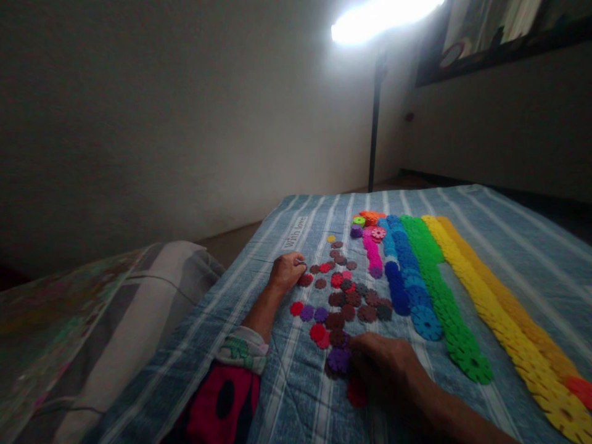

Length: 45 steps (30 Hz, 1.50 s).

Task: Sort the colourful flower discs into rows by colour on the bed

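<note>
Notched plastic discs, flower-like in outline, lie on a blue striped cloth (287, 370). My left hand (287, 271) rests at the left edge of the scattered discs, its fingers curled together beside a dark red disc (306, 280). Whatever those fingers hold, if anything, is too small to name. Closer to me, my right hand (391, 364) bends over the discs with fingers drawn together. Its fingertips are at the edge of a purple disc (339, 361) and a brown disc (338, 337); their grip is hidden. A red disc (356, 393) shows partly beneath this hand.
Right of the loose discs run overlapping rows: pink (372, 250), dark blue (398, 290), light blue (426, 322), green (467, 354) and yellow (513, 345). An orange pile (371, 217) lies at the far end. Behind stands a lit lamp on a pole (374, 129).
</note>
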Each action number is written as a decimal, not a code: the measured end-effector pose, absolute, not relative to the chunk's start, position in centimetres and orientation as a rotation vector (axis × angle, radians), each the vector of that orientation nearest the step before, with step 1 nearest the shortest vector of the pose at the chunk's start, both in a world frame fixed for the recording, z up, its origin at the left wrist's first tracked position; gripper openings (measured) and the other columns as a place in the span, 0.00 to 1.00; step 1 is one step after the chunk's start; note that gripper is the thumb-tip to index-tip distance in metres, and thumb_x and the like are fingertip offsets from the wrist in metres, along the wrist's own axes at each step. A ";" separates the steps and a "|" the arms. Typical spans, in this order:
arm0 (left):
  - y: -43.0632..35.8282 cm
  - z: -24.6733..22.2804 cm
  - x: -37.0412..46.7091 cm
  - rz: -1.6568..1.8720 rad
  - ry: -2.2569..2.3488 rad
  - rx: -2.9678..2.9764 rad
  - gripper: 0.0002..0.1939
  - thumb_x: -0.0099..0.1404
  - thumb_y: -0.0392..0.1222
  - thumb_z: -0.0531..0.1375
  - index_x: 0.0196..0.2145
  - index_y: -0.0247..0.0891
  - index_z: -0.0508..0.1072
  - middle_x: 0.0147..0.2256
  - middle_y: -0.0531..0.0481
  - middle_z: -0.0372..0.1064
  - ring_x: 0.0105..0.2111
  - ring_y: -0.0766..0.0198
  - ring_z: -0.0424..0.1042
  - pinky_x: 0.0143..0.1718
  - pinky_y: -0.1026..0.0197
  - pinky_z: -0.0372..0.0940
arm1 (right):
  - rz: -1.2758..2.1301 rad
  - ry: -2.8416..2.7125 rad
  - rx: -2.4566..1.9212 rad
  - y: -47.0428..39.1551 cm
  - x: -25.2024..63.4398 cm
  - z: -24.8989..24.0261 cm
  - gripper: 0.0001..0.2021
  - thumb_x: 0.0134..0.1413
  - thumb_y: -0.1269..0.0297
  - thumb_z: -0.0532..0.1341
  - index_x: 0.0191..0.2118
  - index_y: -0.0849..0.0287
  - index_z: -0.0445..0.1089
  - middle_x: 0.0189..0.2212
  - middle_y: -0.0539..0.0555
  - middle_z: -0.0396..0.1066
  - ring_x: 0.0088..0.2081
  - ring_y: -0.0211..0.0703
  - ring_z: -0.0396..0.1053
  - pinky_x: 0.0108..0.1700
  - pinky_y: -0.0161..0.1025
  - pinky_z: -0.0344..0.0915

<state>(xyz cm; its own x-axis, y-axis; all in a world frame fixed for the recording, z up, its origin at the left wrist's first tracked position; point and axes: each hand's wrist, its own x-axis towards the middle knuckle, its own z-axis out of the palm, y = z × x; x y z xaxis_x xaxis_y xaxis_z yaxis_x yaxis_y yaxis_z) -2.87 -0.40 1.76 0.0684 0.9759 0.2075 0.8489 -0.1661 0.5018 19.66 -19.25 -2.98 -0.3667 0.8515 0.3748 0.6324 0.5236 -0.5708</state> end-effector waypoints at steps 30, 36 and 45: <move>-3.4 6.6 -1.2 -0.025 1.755 2.334 0.09 0.50 0.44 0.62 0.25 0.36 0.77 0.22 0.53 0.68 0.25 0.64 0.66 0.26 0.64 0.55 | 0.403 -2.127 -1.225 -19.0 19.5 -3.4 0.10 0.55 0.72 0.50 0.27 0.58 0.64 0.20 0.48 0.67 0.20 0.33 0.61 0.24 0.31 0.48; -4.0 5.5 3.8 0.258 1.660 2.548 0.11 0.60 0.43 0.57 0.34 0.38 0.79 0.36 0.46 0.73 0.36 0.61 0.71 0.38 0.62 0.62 | 0.405 -2.117 -1.192 -18.9 19.5 -3.2 0.09 0.56 0.71 0.51 0.28 0.58 0.66 0.21 0.49 0.68 0.20 0.33 0.63 0.24 0.31 0.48; -2.6 4.4 6.9 0.087 1.569 2.611 0.10 0.56 0.42 0.61 0.34 0.39 0.79 0.37 0.47 0.74 0.37 0.60 0.72 0.36 0.64 0.63 | 0.355 -2.136 -1.178 -18.7 19.5 -3.3 0.09 0.55 0.73 0.51 0.28 0.58 0.66 0.20 0.48 0.68 0.19 0.33 0.62 0.22 0.32 0.47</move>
